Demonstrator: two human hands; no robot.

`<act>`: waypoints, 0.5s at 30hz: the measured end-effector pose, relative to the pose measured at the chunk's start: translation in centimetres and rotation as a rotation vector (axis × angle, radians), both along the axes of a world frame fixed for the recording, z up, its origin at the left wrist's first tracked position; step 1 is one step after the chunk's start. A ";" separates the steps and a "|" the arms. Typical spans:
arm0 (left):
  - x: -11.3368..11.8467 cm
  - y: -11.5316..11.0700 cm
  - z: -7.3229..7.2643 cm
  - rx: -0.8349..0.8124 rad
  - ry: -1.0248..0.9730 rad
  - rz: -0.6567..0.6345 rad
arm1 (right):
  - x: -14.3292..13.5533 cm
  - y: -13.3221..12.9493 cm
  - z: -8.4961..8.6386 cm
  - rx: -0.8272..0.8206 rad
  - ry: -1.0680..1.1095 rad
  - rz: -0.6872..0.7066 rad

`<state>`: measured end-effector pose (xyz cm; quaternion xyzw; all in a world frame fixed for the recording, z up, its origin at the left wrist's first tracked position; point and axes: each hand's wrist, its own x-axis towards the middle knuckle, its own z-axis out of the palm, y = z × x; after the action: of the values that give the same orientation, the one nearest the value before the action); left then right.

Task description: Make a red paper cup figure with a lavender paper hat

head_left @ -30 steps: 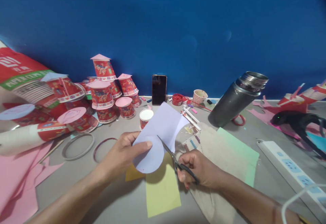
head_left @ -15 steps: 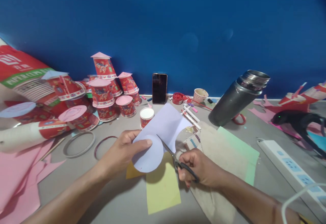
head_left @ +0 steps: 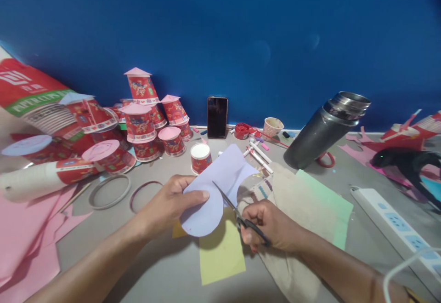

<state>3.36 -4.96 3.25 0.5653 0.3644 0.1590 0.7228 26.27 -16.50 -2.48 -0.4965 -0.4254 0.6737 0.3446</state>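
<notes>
My left hand (head_left: 179, 202) pinches a sheet of lavender paper (head_left: 223, 169), thumb on top near its left edge. The paper's near part has a rounded outline, and a curved notch shows on its right side. In my right hand (head_left: 262, 225) is a pair of dark-handled scissors (head_left: 234, 206), its fingers wrapped round the handles. The blades meet the paper at the top right of the rounded part and look nearly closed. Below the paper lies a yellow sheet (head_left: 222, 257) on the grey table.
Red paper cups (head_left: 140, 126) stand stacked at the left, some with pink paper tops. A phone (head_left: 217, 117) leans on the blue wall. A dark flask (head_left: 320, 133), a beige cloth (head_left: 292, 202) and a power strip (head_left: 396, 222) are at the right.
The view has shifted slightly. The lavender paper's far edge appears a little lower and more curled; both hands keep their holds.
</notes>
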 end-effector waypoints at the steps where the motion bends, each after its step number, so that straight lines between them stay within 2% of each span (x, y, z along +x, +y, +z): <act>1: 0.0 -0.1 0.0 -0.005 0.006 -0.016 | 0.0 0.0 0.0 0.002 0.004 0.002; 15: 0.1 -0.1 -0.3 0.000 -0.007 0.000 | 0.0 0.0 0.2 -0.013 -0.015 0.000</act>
<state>3.44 -5.02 2.94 0.5646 0.3619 0.1608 0.7241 26.27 -16.47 -2.27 -0.5037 -0.4237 0.6727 0.3381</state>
